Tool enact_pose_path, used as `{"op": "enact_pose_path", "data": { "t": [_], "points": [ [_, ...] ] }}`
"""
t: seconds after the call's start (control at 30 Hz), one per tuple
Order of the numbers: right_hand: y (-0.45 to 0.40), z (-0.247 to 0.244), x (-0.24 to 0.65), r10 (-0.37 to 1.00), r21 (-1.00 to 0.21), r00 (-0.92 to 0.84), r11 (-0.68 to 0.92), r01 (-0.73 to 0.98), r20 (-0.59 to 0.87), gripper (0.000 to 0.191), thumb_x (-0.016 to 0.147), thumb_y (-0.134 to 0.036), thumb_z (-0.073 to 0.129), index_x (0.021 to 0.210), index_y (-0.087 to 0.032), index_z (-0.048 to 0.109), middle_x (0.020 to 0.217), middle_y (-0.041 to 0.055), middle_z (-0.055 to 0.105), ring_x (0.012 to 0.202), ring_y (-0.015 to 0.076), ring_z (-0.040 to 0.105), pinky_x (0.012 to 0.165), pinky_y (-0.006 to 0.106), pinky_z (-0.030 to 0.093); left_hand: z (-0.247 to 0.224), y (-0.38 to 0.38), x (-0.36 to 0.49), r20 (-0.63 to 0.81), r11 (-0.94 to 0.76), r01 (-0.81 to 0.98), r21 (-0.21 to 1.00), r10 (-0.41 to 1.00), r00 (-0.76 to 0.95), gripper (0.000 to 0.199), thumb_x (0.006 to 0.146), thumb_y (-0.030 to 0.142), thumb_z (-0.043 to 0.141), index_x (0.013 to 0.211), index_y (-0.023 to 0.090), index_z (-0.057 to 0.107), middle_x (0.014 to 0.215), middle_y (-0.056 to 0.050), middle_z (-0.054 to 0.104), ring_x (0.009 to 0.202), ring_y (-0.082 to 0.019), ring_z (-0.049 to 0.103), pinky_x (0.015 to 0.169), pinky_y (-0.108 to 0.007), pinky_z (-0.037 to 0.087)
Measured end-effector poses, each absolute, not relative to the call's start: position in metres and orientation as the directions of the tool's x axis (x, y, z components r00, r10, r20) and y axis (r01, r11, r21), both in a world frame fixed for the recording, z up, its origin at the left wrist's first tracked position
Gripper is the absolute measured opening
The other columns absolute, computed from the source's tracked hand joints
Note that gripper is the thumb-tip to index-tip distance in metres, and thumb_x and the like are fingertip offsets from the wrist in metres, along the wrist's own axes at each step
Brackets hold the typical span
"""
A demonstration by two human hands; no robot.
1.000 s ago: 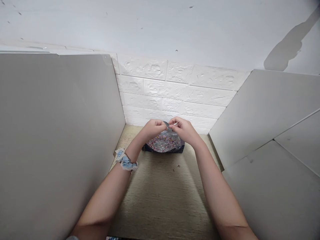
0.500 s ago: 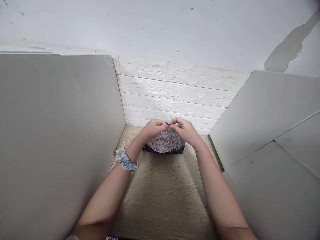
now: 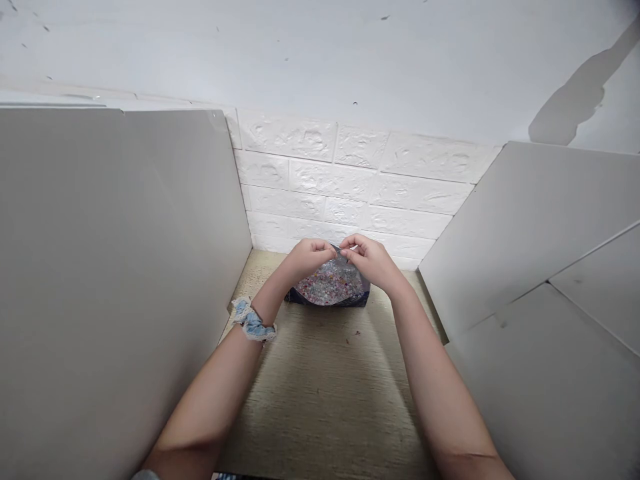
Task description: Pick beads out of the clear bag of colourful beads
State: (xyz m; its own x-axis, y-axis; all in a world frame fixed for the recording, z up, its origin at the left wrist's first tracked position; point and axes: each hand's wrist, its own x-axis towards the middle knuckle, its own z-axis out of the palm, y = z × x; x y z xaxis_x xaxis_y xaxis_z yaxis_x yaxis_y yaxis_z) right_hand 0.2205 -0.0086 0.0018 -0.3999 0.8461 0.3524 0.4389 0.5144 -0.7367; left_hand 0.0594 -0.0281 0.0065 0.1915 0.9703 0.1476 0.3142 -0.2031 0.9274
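At the far end of the table, a dark box or pouch (image 3: 327, 283) lies with many tiny pink, white and multicoloured bits, like beads, showing in its clear or silvery inside. Above its back edge my left hand (image 3: 314, 257) is closed in a pinch, thumb against fingers. Close beside it, my right hand (image 3: 366, 259) pinches too, its fingertips almost meeting the left ones. Whatever lies between the fingertips is too small to make out. A light blue scrunchie with lace edging (image 3: 254, 321) circles my left wrist.
Grey-white panels stand on the left (image 3: 125, 267) and the right (image 3: 540, 267). A white brick-patterned wall (image 3: 345, 173) closes the back. A few small specks (image 3: 357, 333) lie on the wood-grained table (image 3: 325, 400) in front of the container.
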Motion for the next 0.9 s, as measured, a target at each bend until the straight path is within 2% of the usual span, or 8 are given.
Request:
{"op": "enact_pose_path", "data": {
  "t": [0.4,0.7,0.9],
  "points": [
    [-0.0134,0.0054,0.2169,0.832,-0.683,-0.415,0.544,0.486,0.367,0.014,0.074,-0.022,0.045,0.082,-0.017,0.056,0.075,-0.0002,0.055,0.061,0.0096,0.045,0.057,0.023,0.033,0.0085,-0.0305,0.0592,0.132,-0.192,0.363,0.912,0.974,0.185,0.022,0.064,0.033,0.049,0.054,0.013,0.047,0.049,0.004,0.032,0.044,-0.005,0.027,0.041,-0.019,0.019],
    [-0.0141,0.0062,0.216,0.789,-0.61,-0.439,0.612,0.503,0.429,0.011,0.073,-0.019,0.048,0.079,-0.018,0.057,0.08,0.0,0.054,0.064,0.0091,0.044,0.062,0.023,0.034,0.0055,-0.0286,0.0568,0.136,-0.211,0.382,0.9,0.967,0.215,0.03,0.066,0.039,0.048,0.055,0.012,0.053,0.048,0.004,0.028,0.044,-0.005,0.024,0.041,-0.019,0.016],
    [-0.014,0.009,0.2178,0.808,-0.643,-0.411,0.587,0.492,0.423,0.01,0.071,-0.023,0.054,0.077,-0.018,0.06,0.075,0.0,0.056,0.06,0.009,0.044,0.058,0.023,0.034,0.0078,-0.0294,0.0559,0.104,-0.185,0.322,0.929,0.962,0.251,0.034,0.068,0.041,0.05,0.073,0.01,0.063,0.046,0.006,0.027,0.041,-0.004,0.023,0.04,-0.019,0.017]
  ]
}}
